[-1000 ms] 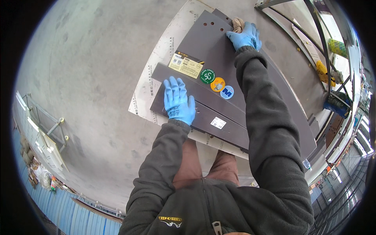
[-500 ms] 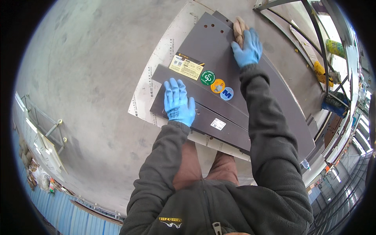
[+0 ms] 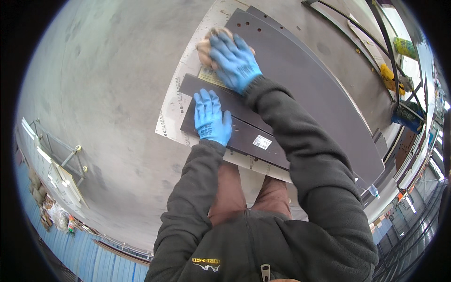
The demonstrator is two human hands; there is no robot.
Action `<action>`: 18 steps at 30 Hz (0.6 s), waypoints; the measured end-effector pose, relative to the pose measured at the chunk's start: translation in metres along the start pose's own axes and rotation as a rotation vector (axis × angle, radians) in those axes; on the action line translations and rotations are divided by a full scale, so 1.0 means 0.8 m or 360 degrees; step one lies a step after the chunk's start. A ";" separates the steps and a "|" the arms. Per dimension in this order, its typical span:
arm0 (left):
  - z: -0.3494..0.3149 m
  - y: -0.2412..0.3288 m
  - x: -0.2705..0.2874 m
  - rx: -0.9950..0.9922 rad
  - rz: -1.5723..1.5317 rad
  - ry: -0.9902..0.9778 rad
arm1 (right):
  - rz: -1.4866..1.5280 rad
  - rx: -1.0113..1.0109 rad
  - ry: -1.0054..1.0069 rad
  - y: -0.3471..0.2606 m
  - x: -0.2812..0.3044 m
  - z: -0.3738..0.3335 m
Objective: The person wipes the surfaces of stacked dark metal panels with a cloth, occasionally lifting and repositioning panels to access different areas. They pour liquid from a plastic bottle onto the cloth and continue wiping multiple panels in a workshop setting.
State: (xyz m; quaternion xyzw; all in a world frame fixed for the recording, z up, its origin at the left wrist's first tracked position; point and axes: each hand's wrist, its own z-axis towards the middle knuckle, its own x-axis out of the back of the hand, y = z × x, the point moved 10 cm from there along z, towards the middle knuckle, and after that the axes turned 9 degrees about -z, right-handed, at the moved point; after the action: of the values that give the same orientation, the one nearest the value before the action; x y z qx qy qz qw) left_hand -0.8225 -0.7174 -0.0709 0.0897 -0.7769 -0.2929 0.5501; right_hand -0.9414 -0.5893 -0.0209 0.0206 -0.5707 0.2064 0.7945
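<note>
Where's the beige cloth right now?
In the head view, the beige cloth is upper left of centre, under the right hand, next to the yellow label on the grey panel.

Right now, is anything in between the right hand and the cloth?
Only the blue glove that the right hand wears. It lies over the cloth, and nothing else visible comes between them.

Over there, a beige cloth (image 3: 205,52), bunched up and blurred, straddles the left edge of a big dark grey panel (image 3: 310,70), which lies flat, with round holes by its far-left corner. Along its near side lies a narrower dark board (image 3: 246,135) bearing a white sticker (image 3: 262,142).
</note>
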 end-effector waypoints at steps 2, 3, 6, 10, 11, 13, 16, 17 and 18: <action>-0.001 0.001 0.001 -0.0038 0.0049 0.0010 | 0.0099 0.0165 -0.0227 -0.004 0.035 -0.076; -0.001 0.002 0.002 -0.0055 0.0050 0.0023 | 0.0073 0.0199 -0.0382 0.004 0.054 -0.119; -0.002 0.002 0.003 -0.0055 0.0018 0.0043 | 0.0116 0.0133 -0.0452 0.047 0.136 -0.225; -0.001 0.000 -0.002 -0.0029 0.0063 0.0006 | 0.0122 0.0042 -0.0514 0.066 0.138 -0.262; 0.000 -0.002 -0.004 -0.0002 0.0078 -0.0017 | -0.0022 0.0008 -0.0429 0.069 0.128 -0.248; 0.000 0.000 -0.001 -0.0039 0.0084 0.0031 | -0.0242 -0.0150 -0.0305 0.081 0.097 -0.201; -0.002 0.001 -0.001 -0.0060 0.0112 0.0037 | -0.0458 -0.0342 0.0040 0.113 0.063 -0.099; -0.002 0.001 -0.001 -0.0068 0.0126 0.0044 | -0.0457 -0.0322 0.0108 0.123 0.052 -0.064; -0.003 0.000 -0.002 -0.0056 0.0131 0.0031 | -0.0529 -0.0300 0.0121 0.129 0.039 -0.034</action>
State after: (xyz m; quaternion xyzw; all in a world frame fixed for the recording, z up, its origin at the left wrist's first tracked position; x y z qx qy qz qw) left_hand -0.8198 -0.7174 -0.0720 0.0508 -0.7691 -0.2829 0.5708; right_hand -0.9446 -0.4782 -0.0227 0.0323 -0.5459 0.0187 0.8370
